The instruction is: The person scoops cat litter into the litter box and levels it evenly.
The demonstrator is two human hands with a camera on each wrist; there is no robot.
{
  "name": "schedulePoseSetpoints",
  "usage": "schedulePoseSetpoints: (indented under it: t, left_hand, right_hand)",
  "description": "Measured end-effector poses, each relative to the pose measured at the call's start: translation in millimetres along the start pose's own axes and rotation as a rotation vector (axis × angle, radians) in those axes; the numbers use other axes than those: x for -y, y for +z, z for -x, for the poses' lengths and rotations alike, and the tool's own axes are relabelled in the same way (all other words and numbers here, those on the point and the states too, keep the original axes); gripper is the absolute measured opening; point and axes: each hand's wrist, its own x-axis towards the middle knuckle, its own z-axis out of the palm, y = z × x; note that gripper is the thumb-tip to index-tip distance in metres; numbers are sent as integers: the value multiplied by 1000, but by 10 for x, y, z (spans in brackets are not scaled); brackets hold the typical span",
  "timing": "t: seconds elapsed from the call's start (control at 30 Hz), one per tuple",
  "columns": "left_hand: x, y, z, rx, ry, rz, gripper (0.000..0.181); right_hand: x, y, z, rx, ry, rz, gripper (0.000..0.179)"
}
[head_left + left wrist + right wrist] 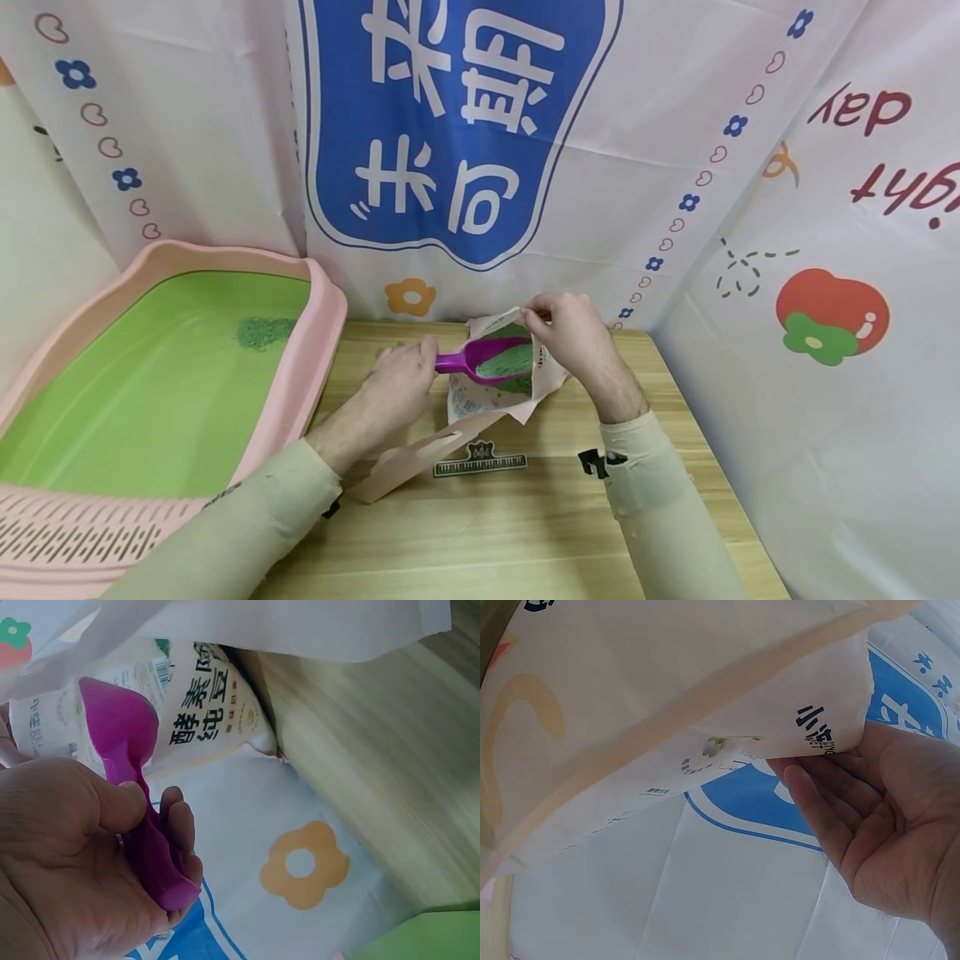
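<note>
A purple scoop (471,360) heaped with green granules (506,362) is at the mouth of an open paper-like bag (480,398), which holds more green granules. My left hand (401,379) grips its handle; in the left wrist view the fingers and thumb of the left hand (90,840) wrap round the purple scoop (124,727). At the bag's upper right edge, my right hand (577,337) pinches the rim. The right wrist view has the right hand (877,810) with fingers and thumb at the edge of the printed bag (667,697).
To the left stands a pink-rimmed litter tray (330,333) with a green base and a small pile of green granules (264,332). A piano-keyboard clip (480,463) lies on the wooden table (480,533) before the bag. Printed sheets (637,125) hang at the back and right.
</note>
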Motion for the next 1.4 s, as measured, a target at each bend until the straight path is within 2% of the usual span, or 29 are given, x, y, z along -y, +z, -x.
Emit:
schedulePoseSetpoints:
  t: [0.17, 0.4, 0.73, 0.9, 1.17, 1.4]
  left_hand:
    - [27, -66, 5, 6, 6, 0, 44]
    - [78, -171, 36, -7, 31, -16, 28]
    - [137, -342, 95, 23, 1, 34, 16]
    - [181, -428, 141, -5, 5, 52, 9]
    - [261, -544, 224, -10, -25, 51, 10]
    - [359, -627, 302, -47, 10, 43, 11]
  right_hand:
    - [-5, -4, 0, 4, -4, -1, 23]
    - [0, -5, -10, 7, 0, -6, 23]
    - [6, 6, -2, -4, -4, -4, 22]
    - [-6, 14, -6, -5, -4, -10, 22]
    - [-12, 15, -4, -8, -6, -15, 22]
    - [-24, 17, -5, -7, -3, -12, 23]
